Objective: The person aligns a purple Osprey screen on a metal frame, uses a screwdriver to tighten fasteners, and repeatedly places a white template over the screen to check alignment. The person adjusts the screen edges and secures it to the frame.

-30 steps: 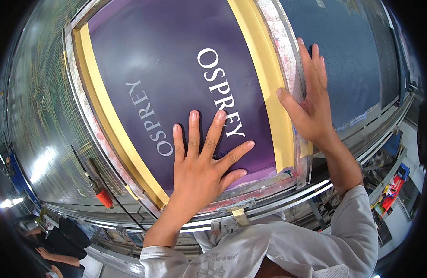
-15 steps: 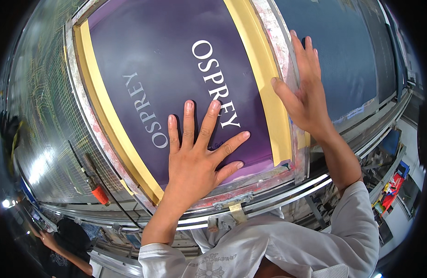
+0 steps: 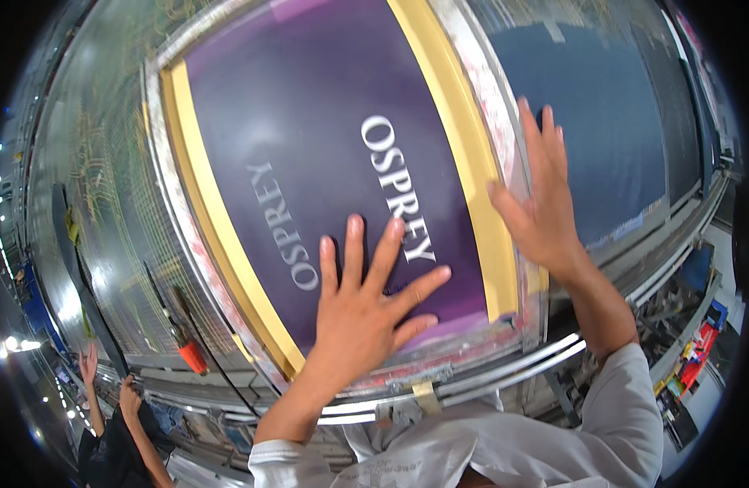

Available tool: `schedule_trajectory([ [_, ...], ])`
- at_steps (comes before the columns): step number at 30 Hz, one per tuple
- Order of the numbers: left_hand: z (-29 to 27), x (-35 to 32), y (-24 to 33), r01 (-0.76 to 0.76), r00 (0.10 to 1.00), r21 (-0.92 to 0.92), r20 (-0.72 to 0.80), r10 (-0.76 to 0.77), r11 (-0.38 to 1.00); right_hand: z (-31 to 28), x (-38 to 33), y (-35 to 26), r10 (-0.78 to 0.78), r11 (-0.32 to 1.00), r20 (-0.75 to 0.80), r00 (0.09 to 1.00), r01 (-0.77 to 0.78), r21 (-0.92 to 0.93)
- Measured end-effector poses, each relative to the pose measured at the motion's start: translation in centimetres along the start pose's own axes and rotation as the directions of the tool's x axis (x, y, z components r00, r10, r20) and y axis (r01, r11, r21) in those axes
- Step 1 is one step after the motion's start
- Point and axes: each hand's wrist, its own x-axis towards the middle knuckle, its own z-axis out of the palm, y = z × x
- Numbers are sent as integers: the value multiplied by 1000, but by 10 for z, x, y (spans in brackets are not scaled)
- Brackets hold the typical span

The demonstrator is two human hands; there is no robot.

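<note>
Left hand is flat and wide open, fingers spread, palm pressed right onto the dark purple mesh of the printing screen, just below the white lettering. Right hand is open too, fingers together and pointing up, lying along the screen's right edge where the yellow tape border meets the paint-stained frame. The screen sits on a long glossy table, with a dark blue panel just beside it on the right. An orange-handled tool lies on the table to the left, and another person's raised hands show down in the lower-left corner.
</note>
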Motion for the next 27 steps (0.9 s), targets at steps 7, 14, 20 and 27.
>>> schedule_trajectory([
  [7, -41, 31, -30, 1, 995, 34, -104, 2, 999, -10, 2, -9, 55, 998, 91, 994, -55, -5],
  [14, -57, 78, -66, 22, 993, 124, -116, -8, 992, -12, 6, -9, 66, 998, 116, 991, -68, 12],
  [20, -53, 78, -66, 37, 996, 118, -84, -27, 992, -11, 7, -7, 60, 998, 126, 990, -62, 15],
  [27, -53, 80, -69, 31, 998, 101, -49, -26, 994, -13, 9, -8, 79, 997, 146, 986, -80, -1],
])
